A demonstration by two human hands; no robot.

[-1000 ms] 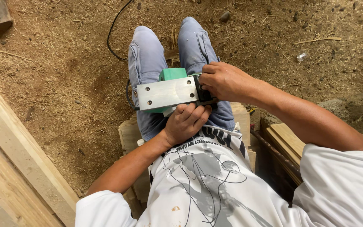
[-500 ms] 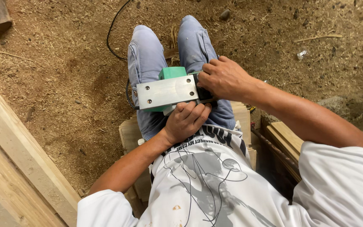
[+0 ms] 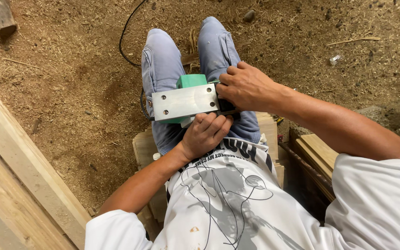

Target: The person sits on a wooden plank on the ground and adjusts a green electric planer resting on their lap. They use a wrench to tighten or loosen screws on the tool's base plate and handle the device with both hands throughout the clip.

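almost no movement since before: planer (image 3: 184,103) on lap, left hand (image 3: 205,134) at 6 o'clock and right hand (image 3: 247,87) at 3 o'clock both grasping it

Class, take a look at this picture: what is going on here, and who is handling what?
A seated person holds a green power tool with a flat silver metal base plate turned upward on their lap, over light blue jeans. The right hand grips one end of it; the left hand holds it from below, fingers curled at the plate's edge. A black cord trails over the sawdust-covered ground, with pale wooden planks alongside.
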